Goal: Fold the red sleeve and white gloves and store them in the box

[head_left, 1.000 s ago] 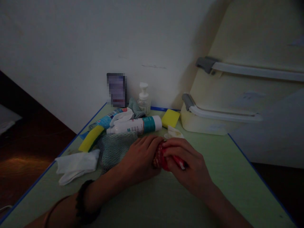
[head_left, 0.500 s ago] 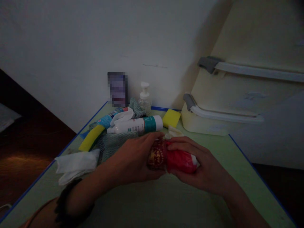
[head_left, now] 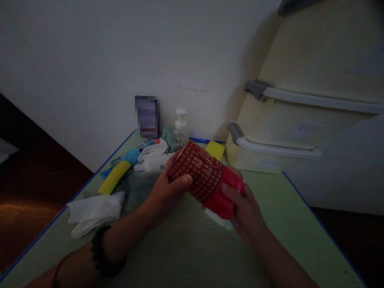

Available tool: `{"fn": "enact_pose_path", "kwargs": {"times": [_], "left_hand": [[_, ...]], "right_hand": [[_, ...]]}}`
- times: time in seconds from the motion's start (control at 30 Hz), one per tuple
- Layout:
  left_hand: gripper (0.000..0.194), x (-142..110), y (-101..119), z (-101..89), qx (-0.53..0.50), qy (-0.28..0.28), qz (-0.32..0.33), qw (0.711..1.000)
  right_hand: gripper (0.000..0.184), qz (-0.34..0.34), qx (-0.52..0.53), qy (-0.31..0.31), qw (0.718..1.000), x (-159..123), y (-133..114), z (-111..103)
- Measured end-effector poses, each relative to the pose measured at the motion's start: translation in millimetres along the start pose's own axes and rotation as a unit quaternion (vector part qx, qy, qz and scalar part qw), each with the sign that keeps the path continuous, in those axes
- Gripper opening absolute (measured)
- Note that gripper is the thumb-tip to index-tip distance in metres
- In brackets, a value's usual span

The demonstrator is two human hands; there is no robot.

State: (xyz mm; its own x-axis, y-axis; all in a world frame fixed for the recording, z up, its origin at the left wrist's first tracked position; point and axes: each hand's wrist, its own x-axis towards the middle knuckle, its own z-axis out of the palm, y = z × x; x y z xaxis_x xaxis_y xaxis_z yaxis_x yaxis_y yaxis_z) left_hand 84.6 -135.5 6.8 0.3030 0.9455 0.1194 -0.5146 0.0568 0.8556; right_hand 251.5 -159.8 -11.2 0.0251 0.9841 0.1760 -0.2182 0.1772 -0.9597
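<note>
Fingers of our left hand (head_left: 172, 186) and right hand (head_left: 244, 208) grasp opposite ends of the red patterned package (head_left: 202, 174), which we hold tilted above the green table (head_left: 267, 208).

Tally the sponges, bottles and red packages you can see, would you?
Sponges: 2 (left yellow sponge, right yellow sponge)
Bottles: 3 (blue bottle, white bottle, pump bottle)
Red packages: 1 (red package, between left hand and right hand)
Total: 6
</note>
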Motion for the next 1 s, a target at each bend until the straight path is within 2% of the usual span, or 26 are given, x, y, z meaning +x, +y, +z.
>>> {"fn": "enact_pose_path", "kwargs": {"times": [0.1, 0.17, 0.23, 0.27, 0.4, 0.63, 0.8, 0.87, 1.0], "left_hand": [[0.041, -5, -1, 10.5, -0.086, 0.087, -0.070, 0.990], [0.036, -6, 3, 12.5, -0.117, 0.140, -0.084, 0.980], [0.035, -5, 7, 11.6, -0.138, 0.164, -0.085, 0.973], [0.035, -4, 9, 10.7, -0.145, 0.165, -0.084, 0.972], [0.035, -3, 11, 8.7, -0.149, 0.159, -0.073, 0.973], [0.037, -3, 15, 13.0, -0.139, 0.162, -0.064, 0.975], [0.039, -5, 17, 16.6, -0.089, 0.186, -0.043, 0.978], [0.041, -5, 17, 17.5, -0.083, 0.177, -0.023, 0.980], [0.040, -4, 19, 16.4, -0.078, 0.111, -0.012, 0.991]], "right_hand": [[0.043, -0.004, -0.073, -0.060, 0.996, -16, 7, 14], [0.066, -0.030, -0.153, -0.118, 0.981, -24, 7, 18], [0.086, -0.074, -0.244, -0.139, 0.957, -26, 6, 19], [0.090, -0.102, -0.284, -0.130, 0.944, -26, 5, 19], [0.086, -0.192, -0.356, -0.079, 0.911, -24, 3, 20], [0.075, -0.252, -0.371, -0.102, 0.888, -25, 2, 20], [0.068, -0.260, -0.418, -0.107, 0.864, -25, 2, 20], [0.069, -0.248, -0.412, -0.100, 0.871, -25, 1, 20], [0.074, -0.216, -0.361, -0.064, 0.905, -27, 1, 19]]}}
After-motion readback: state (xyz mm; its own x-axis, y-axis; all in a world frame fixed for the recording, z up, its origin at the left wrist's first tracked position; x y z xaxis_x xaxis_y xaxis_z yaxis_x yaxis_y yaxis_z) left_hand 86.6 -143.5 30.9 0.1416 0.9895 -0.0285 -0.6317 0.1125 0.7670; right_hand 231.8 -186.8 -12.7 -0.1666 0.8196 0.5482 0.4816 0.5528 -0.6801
